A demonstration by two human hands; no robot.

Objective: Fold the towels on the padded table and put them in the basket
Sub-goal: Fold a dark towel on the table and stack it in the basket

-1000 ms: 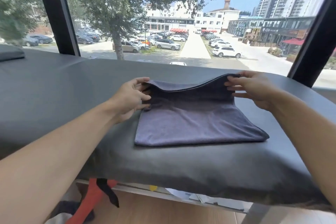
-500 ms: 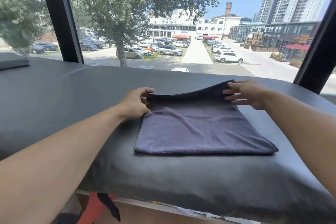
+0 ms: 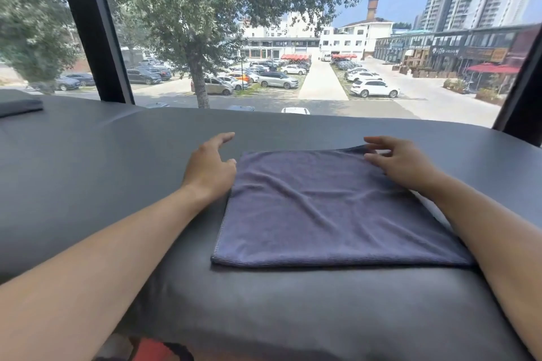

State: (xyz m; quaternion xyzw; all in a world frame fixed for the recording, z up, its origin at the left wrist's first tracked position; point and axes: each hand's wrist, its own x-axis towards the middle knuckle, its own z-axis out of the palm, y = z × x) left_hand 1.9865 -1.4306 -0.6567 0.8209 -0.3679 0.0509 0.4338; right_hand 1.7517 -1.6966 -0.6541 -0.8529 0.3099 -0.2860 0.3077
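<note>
A grey-blue towel [image 3: 328,211] lies flat, folded into a rectangle, on the dark grey padded table [image 3: 102,173]. My left hand [image 3: 209,165] rests at the towel's far left corner with its fingers apart and nothing in them. Over the far right corner my right hand [image 3: 394,163] lies palm down on the cloth, fingers spread. No basket is in view.
Another dark folded cloth [image 3: 19,105] sits at the table's far left edge. A big window with black frame posts [image 3: 91,26] runs along the table's far side. Something red [image 3: 155,350] shows below the table's near edge.
The towel's far edge, lifted by both hands before, now lies flat on the table. Both hands have let go of it and opened at the far corners.
</note>
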